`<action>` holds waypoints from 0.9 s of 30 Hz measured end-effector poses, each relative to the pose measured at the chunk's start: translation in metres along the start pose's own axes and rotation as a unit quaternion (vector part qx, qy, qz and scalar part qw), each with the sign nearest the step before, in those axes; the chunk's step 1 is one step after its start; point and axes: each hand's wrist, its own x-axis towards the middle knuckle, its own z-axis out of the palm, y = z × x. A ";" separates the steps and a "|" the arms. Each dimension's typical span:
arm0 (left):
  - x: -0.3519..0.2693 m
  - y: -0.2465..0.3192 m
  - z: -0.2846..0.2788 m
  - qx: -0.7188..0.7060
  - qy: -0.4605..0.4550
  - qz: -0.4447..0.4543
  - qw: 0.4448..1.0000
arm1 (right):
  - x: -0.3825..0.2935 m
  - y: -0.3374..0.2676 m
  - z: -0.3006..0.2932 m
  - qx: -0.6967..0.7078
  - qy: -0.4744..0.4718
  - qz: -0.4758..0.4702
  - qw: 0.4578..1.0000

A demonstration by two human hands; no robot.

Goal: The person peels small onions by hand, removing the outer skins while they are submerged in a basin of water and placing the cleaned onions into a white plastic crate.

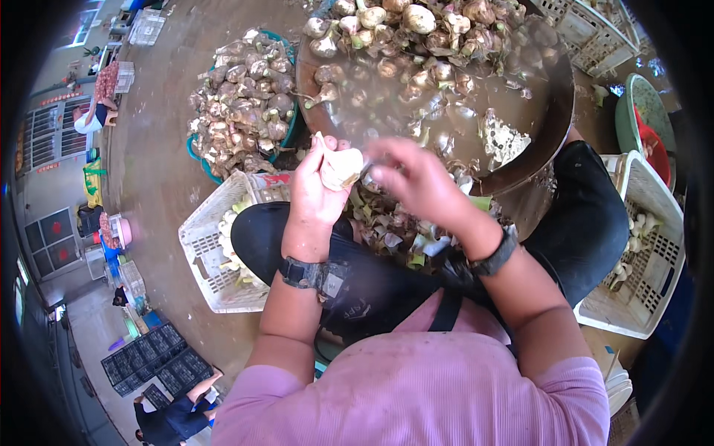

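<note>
A pale garlic bulb is held in my left hand, its short pointed stem up by the fingers. Close on the right of the bulb is my right hand, blurred, with its fingers bent; whether they hold anything cannot be made out. Beyond both hands stands a wide round tub of murky water with many garlic bulbs in it, heaped at the far side. Peeled skins and leaf scraps lie below my hands, between my legs.
A teal basket heaped with unpeeled bulbs stands left of the tub. White plastic crates holding pale bulbs flank my knees. A green basin with a red one is at right. Other people and black crates are farther left.
</note>
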 end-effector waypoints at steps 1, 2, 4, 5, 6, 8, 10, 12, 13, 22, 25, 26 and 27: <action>0.000 0.001 0.010 0.022 -0.010 -0.006 1.000 | 0.009 0.006 0.001 -0.003 0.004 0.004 1.000; -0.005 0.000 0.022 0.026 0.083 -0.032 0.996 | 0.016 0.013 0.002 0.024 -0.021 0.013 0.999; -0.003 0.004 -0.002 0.004 0.039 -0.015 0.999 | 0.025 0.012 0.014 0.032 -0.045 -0.061 0.997; 0.000 0.007 -0.023 -0.019 -0.003 0.001 1.000 | 0.025 0.009 0.021 -0.043 -0.036 -0.117 0.992; 0.003 0.009 -0.043 -0.047 -0.046 0.014 0.998 | 0.017 0.015 0.030 -0.018 -0.082 -0.149 0.985; -0.008 0.029 -0.062 -0.189 0.135 0.043 0.972 | -0.006 0.020 0.037 -0.052 -0.215 -0.133 0.966; -0.034 0.091 -0.086 -0.042 0.195 0.119 0.973 | -0.014 0.045 0.026 -0.108 -0.231 -0.104 0.961; -0.077 0.140 -0.116 0.291 0.370 0.281 0.836 | 0.017 0.051 0.004 -0.251 -0.178 0.106 0.945; -0.092 0.152 -0.119 0.400 0.381 0.316 0.771 | 0.031 0.072 -0.009 -0.316 -0.076 0.080 0.942; -0.010 0.009 -0.059 0.226 0.341 0.037 0.912 | 0.099 0.130 0.019 -0.284 -0.157 0.390 0.862; 0.026 -0.045 0.014 0.056 0.247 -0.224 0.941 | 0.073 0.116 0.019 0.100 0.231 0.083 0.964; 0.029 -0.046 0.024 0.016 0.177 -0.238 0.955 | 0.066 0.092 0.018 0.072 0.202 0.050 0.975; 0.035 -0.052 0.016 -0.092 0.142 -0.215 0.962 | 0.064 0.063 0.018 0.047 0.170 0.014 0.984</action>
